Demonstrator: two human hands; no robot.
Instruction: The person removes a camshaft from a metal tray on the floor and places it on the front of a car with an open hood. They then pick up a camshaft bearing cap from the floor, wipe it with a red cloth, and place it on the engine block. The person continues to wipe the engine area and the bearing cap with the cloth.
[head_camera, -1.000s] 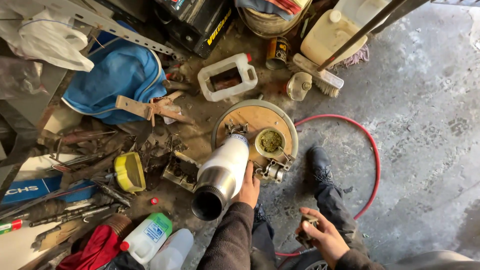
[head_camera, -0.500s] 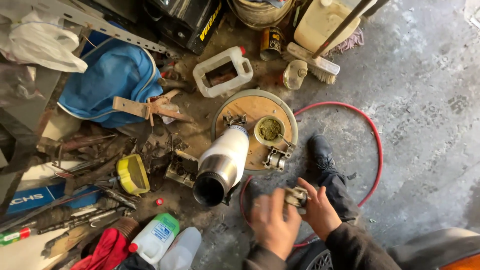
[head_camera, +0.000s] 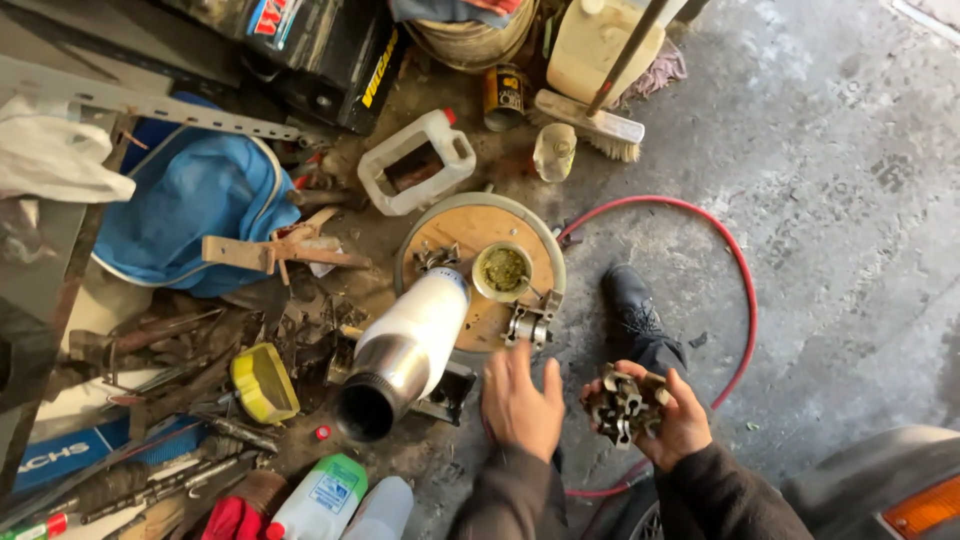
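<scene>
My right hand (head_camera: 660, 425) cups a dark, toothed metal part (head_camera: 624, 405) at the lower middle, above my black shoe (head_camera: 632, 312). My left hand (head_camera: 520, 400) hovers beside it, palm down with fingers apart, holding nothing. Just left of that hand lies a white and steel exhaust muffler (head_camera: 400, 350), its open end facing me. It leans on a round wooden disc (head_camera: 470, 230). On the disc stand a small tub of green grease (head_camera: 503, 270) and a small metal bracket part (head_camera: 528, 323).
A red hose (head_camera: 735, 270) loops over the concrete floor on the right. Tools, a yellow lid (head_camera: 260, 382), plastic bottles (head_camera: 325, 500), a blue bag (head_camera: 190, 200), a white jerrycan (head_camera: 415, 160) and a broom (head_camera: 590, 125) crowd the left and top. A vehicle's corner (head_camera: 900, 490) sits lower right.
My left hand has let go of the muffler and drawn back toward my right hand. The right hand has lifted the metal part higher, and the view has moved closer.
</scene>
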